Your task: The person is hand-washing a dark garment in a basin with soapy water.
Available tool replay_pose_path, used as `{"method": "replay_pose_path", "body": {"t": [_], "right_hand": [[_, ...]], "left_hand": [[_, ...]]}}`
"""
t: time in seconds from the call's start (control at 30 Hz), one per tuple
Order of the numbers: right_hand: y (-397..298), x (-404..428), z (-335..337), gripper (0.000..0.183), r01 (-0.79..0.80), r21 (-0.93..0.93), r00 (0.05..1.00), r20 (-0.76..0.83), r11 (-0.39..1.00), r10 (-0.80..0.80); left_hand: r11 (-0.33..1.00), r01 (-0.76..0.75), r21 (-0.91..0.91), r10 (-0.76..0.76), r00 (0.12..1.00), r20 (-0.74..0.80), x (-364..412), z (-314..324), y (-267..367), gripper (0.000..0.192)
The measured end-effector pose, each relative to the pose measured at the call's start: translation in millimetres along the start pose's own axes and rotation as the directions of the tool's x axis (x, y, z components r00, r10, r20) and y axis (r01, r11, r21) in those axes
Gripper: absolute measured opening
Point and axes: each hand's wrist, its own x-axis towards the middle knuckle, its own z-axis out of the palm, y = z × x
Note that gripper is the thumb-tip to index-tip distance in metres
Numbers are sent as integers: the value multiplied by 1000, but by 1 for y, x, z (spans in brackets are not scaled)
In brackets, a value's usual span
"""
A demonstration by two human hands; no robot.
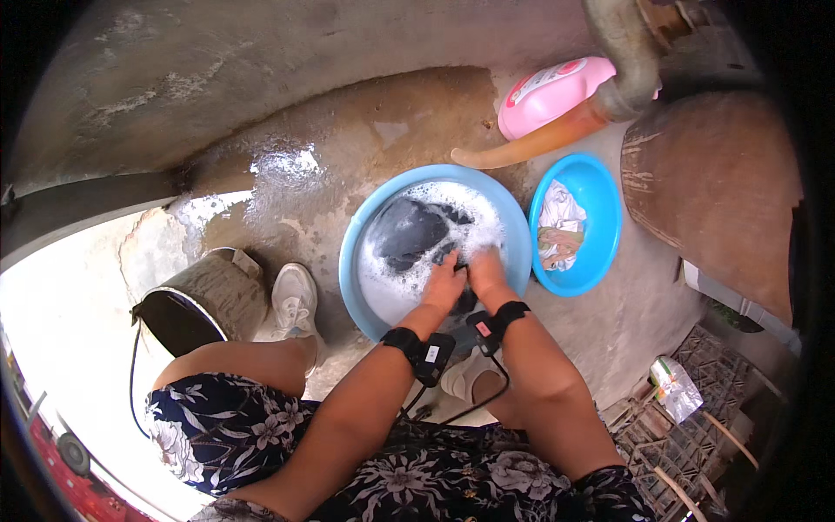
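Note:
A light-blue plastic basin [350,261] of foamy water stands on the floor in front of me, with dark wet cloth [414,230] partly afloat in it. My left hand [446,282] is at the basin's near right part, its fingers on a dark piece of the cloth. Close beside it on the right, my right hand [486,269] dips into the suds; foam hides its fingertips, and its grip cannot be made out. A smaller bright-blue basin [603,254] at the right holds white and beige cloths [561,212].
An orange hose [535,147] on a pipe ends above the basins, by a pink plastic jug [554,94]. A metal bucket [215,293] lies tipped at the left. A large brown earthenware jar [711,189] stands right. The concrete floor [313,176] is wet. Cables hang from my wrist devices.

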Motion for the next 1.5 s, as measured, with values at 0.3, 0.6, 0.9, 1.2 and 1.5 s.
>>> {"method": "replay_pose_path", "body": {"t": [0.3, 0.6, 0.9, 1.2, 1.5], "right_hand": [[-72, -45, -166, 56, -12, 735, 996, -48, 678, 69], [-105, -30, -110, 37, -108, 583, 930, -227, 806, 289], [-135, -57, -139, 36, -61, 722, 976, -100, 690, 191], [-67, 2, -126, 32, -341, 920, 894, 253, 193, 370], [-72, -8, -121, 34, -253, 839, 888, 3, 482, 460]], "left_hand": [[398, 307, -864, -103, 951, 290, -16, -24, 41, 49], [461, 48, -886, 32, 997, 71, 2, -1, 23, 35], [272, 122, -955, -40, 992, 116, -9, -54, 59, 27], [375, 94, -922, -106, 993, 58, -34, -41, 94, 29], [489, 62, -870, -99, 995, 15, -31, -25, 91, 32]]}}
